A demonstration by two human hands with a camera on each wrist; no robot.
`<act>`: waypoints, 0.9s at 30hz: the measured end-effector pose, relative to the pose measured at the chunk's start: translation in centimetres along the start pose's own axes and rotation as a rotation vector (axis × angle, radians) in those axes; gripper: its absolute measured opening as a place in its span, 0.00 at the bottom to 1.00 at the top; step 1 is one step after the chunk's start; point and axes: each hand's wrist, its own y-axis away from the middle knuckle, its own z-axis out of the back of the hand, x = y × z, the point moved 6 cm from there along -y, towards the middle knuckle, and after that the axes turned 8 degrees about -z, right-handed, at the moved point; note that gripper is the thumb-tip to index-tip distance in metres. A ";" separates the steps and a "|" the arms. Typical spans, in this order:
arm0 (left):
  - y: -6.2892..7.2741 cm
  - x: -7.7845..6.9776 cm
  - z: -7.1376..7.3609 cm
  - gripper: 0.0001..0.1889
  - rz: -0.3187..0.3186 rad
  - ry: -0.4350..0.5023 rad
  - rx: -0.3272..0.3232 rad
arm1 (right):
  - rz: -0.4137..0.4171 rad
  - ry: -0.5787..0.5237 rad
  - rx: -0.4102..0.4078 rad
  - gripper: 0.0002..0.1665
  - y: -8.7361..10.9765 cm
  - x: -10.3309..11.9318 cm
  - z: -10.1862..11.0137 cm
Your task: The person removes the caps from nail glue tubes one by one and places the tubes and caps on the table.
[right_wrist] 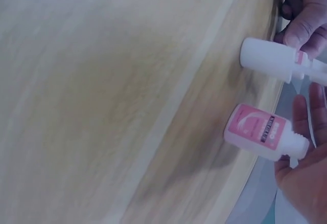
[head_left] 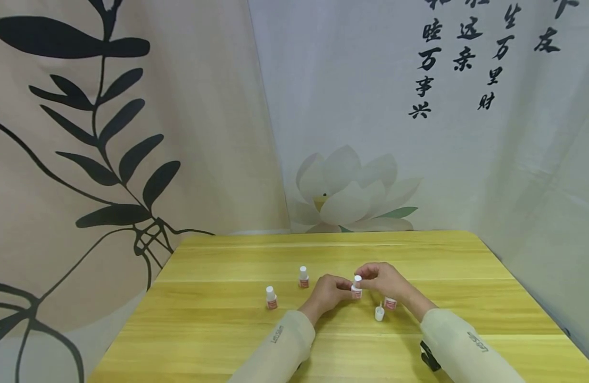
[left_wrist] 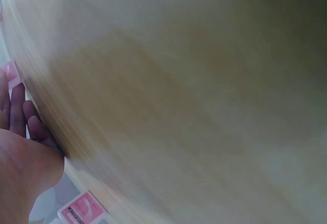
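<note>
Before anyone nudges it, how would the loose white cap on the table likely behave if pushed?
The cap could tip fairly easily, since it stands upside down with its stem pointing up. Once over, it may roll, because its side looks round. It is likely light and stiff, being small and apparently plastic.

In your left hand [head_left: 326, 293] you have a white, pink-labelled bottle [head_left: 356, 292] upright, its white cap [head_left: 358, 278] at the fingertips of your right hand [head_left: 385, 281]. Nearer you on the surface [head_left: 203, 330], an uncapped pink-labelled bottle [right_wrist: 255, 130] stands beside a loose cap [right_wrist: 265, 60], upturned, stem up.
</note>
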 end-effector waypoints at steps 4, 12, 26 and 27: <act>0.0 0.0 0.0 0.07 -0.002 0.002 -0.001 | -0.011 0.014 -0.006 0.13 -0.2 -0.3 -0.1; -0.1 0.0 0.0 0.08 -0.019 -0.006 0.003 | -0.009 0.004 -0.001 0.16 -0.2 -0.5 -0.1; 0.0 -0.1 0.0 0.08 -0.011 -0.003 0.009 | -0.018 0.013 -0.032 0.15 0.0 0.1 0.3; 0.0 -0.1 0.0 0.08 -0.007 -0.002 0.008 | -0.012 0.012 -0.034 0.15 0.0 0.1 0.4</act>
